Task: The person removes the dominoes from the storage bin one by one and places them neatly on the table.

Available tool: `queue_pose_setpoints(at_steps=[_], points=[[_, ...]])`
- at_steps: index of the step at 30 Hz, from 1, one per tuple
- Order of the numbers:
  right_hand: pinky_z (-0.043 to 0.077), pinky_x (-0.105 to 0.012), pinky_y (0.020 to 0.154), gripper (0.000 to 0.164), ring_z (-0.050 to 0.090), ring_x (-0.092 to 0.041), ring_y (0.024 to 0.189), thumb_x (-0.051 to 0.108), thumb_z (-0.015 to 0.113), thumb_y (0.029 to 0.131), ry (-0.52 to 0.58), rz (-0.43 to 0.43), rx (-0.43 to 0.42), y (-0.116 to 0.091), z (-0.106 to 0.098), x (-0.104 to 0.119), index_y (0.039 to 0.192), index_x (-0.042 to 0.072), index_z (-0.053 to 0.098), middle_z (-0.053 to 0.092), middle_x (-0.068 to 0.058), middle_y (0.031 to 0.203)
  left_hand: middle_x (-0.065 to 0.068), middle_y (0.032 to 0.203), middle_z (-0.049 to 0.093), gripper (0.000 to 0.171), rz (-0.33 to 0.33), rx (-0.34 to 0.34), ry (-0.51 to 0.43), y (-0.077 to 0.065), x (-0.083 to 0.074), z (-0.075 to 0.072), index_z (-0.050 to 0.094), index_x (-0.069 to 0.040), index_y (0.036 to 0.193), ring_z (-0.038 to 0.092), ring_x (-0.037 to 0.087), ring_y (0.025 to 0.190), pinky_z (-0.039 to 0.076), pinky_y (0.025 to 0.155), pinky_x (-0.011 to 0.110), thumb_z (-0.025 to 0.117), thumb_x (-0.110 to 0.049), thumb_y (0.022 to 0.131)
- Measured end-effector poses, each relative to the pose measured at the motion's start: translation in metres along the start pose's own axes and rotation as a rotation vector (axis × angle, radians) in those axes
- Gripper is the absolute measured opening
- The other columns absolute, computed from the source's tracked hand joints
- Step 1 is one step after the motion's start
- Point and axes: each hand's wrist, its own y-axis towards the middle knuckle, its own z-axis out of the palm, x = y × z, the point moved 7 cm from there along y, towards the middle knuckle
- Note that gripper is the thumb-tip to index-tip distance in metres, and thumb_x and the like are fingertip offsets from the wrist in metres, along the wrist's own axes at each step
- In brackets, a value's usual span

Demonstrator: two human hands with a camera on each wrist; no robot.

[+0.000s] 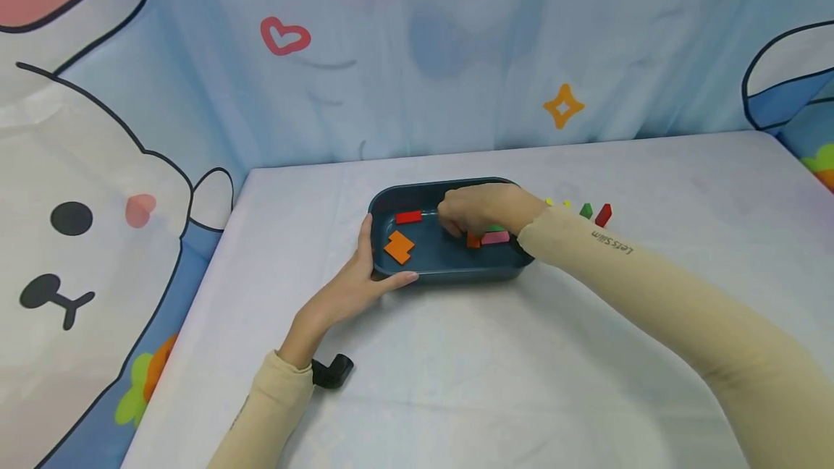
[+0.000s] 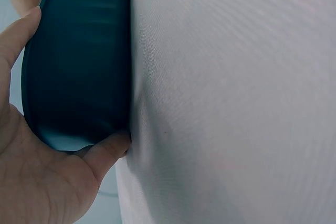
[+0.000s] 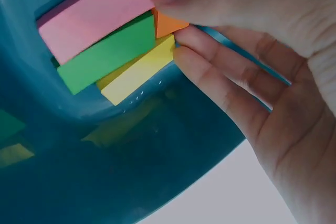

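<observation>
A dark teal tray (image 1: 449,270) sits on the white-covered table. My left hand (image 1: 352,284) holds its left end, thumb along the near rim and fingers against the end wall. Inside the tray, my right hand (image 1: 482,210) pinches an orange block (image 3: 170,22) between thumb and fingers. Against that block's side lie a pink block (image 3: 100,14), a green block (image 3: 113,51) and a yellow block (image 3: 139,72), in a row. A red block (image 1: 408,217) and touching orange pieces (image 1: 399,247) lie in the tray's left half.
Right of the tray, beyond the right forearm, are a red block (image 1: 603,215), a green block (image 1: 586,210) and small yellow pieces (image 1: 567,203), partly hidden. A black device (image 1: 333,371) is at the left wrist. A patterned blue curtain (image 1: 456,56) hangs behind the table.
</observation>
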Motion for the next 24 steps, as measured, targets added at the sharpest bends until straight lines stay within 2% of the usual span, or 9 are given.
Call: queue_pose_setpoints(at_steps=[5,13,24], points=[[0.057,-0.030,0.079,0.020,0.060,-0.017,0.083,0.004,0.079,0.080,0.012,-0.011,0.015,0.0044,0.0021,0.0035,0.096,0.012,0.070,0.066,-0.001,0.093,-0.008,0.164,-0.010,0.119,-0.009,0.006,0.001,-0.0007,0.0016,0.0003,-0.027,-0.049,0.144,0.005,0.018,0.152,0.015,0.121,0.054,0.068,-0.070,0.076],[0.056,-0.028,0.075,0.019,0.058,-0.017,0.081,-0.001,0.075,0.080,0.044,-0.059,0.010,0.0081,0.0021,0.0073,0.090,0.014,0.070,0.065,0.001,0.089,-0.008,0.164,-0.011,0.118,-0.001,0.007,-0.001,-0.0010,0.0005,-0.0005,-0.027,-0.049,0.144,0.004,0.017,0.152,0.015,0.121,0.053,0.067,-0.070,0.076],[0.057,-0.029,0.077,0.016,0.060,-0.017,0.079,0.003,0.076,0.081,0.051,-0.058,0.000,0.0096,-0.0018,0.0091,0.092,0.013,0.070,0.066,0.001,0.087,-0.007,0.164,-0.009,0.118,0.005,0.006,0.002,0.0007,0.0008,-0.0001,-0.027,-0.048,0.144,0.006,0.016,0.152,0.015,0.122,0.053,0.067,-0.070,0.077]])
